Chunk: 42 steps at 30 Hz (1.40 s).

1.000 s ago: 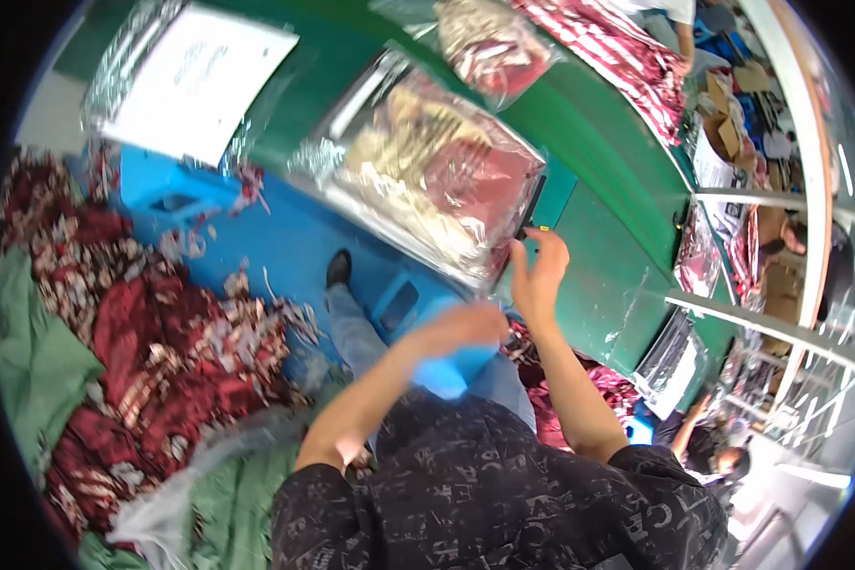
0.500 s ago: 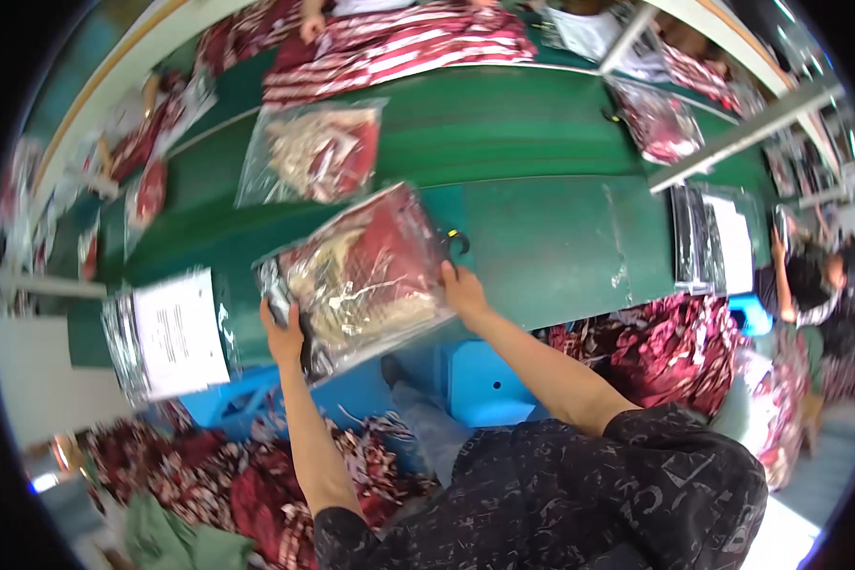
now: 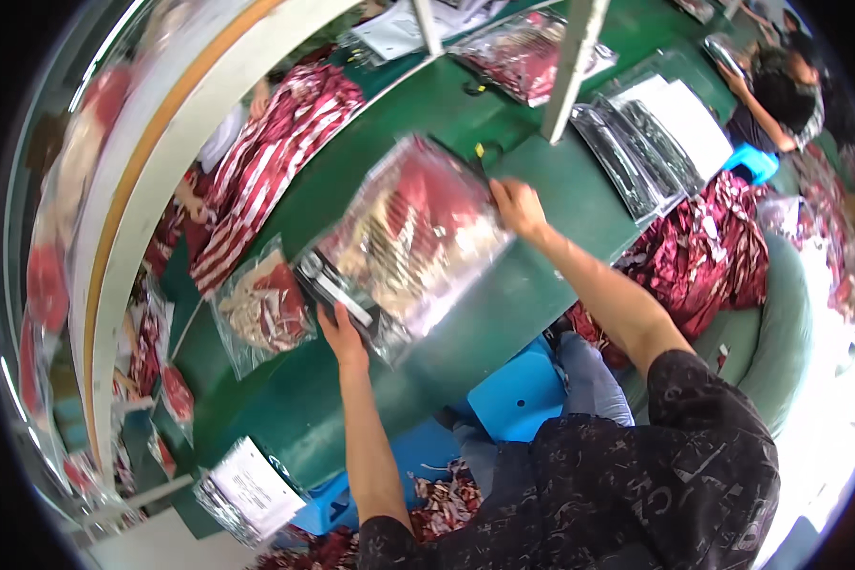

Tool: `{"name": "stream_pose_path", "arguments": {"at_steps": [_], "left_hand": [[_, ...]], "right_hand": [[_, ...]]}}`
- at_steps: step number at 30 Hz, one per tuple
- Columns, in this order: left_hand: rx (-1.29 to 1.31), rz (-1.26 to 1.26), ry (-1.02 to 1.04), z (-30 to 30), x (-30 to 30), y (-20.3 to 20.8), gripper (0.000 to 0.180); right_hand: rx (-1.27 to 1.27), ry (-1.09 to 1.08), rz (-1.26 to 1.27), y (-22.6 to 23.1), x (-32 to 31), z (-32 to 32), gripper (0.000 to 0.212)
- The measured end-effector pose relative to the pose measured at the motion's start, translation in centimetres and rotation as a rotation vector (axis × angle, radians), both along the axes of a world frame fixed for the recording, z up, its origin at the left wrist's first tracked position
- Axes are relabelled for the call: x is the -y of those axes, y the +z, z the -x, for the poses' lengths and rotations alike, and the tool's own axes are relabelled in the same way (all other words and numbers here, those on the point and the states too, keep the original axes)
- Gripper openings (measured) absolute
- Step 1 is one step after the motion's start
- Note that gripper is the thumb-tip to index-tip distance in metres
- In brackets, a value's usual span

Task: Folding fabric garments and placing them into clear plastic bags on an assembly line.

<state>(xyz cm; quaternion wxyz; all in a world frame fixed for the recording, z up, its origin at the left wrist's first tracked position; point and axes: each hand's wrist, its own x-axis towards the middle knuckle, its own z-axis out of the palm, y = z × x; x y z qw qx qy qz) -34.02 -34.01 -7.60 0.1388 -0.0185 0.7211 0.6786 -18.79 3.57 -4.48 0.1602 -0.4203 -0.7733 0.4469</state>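
Observation:
Between my hands is a clear plastic bag (image 3: 418, 228) with a folded red and cream garment inside, held tilted above the green table. A black hanger hook with a yellow mark (image 3: 482, 157) sticks out at its far edge. My left hand (image 3: 344, 334) is closed on the near left corner, where a dark strip with a pale label runs along the bag's edge. My right hand (image 3: 518, 206) grips the right edge close to the hook. The fingers under the bag are partly hidden.
Another bagged garment (image 3: 264, 309) lies on the left of the green table (image 3: 551, 228). Stacks of flat bags with white sheets (image 3: 249, 489) (image 3: 651, 138) lie at the near left and far right. A white post (image 3: 574, 71) rises behind. Red garments (image 3: 698, 256) are heaped at the right.
My view has turned to the right. Both hands have carried the bagged garment from the table's near edge farther over the table, still gripping its two sides.

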Motion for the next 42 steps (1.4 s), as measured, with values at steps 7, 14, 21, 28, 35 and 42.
{"name": "stream_pose_path", "arguments": {"at_steps": [7, 14, 21, 28, 35, 42], "left_hand": [[0.157, 0.264, -0.189, 9.2, -15.8, 1.9, 0.067], [-0.064, 0.241, -0.237, 13.9, -17.5, -6.2, 0.069], [0.043, 0.162, -0.118, 25.0, -24.2, -6.8, 0.058], [0.011, 0.363, -0.086, 18.1, -35.3, -4.8, 0.042], [-0.313, 0.237, -0.24, 0.1, -23.5, 3.3, 0.043], [0.044, 0.429, -0.744, -20.9, -21.5, 8.0, 0.024]], "right_hand": [[-0.205, -0.168, -0.585, 1.1, -10.1, -0.1, 0.038], [-0.23, -0.259, 0.148, -1.7, 2.8, -21.3, 0.013], [0.234, -0.783, 0.552, -13.8, 9.5, -43.8, 0.014], [0.323, -0.709, 0.077, -25.5, -3.4, -53.9, 0.025], [0.599, -1.102, -0.046, -29.5, -21.8, -51.0, 0.048], [-0.002, -0.847, -0.333, -23.3, -18.4, -44.9, 0.022]]}}
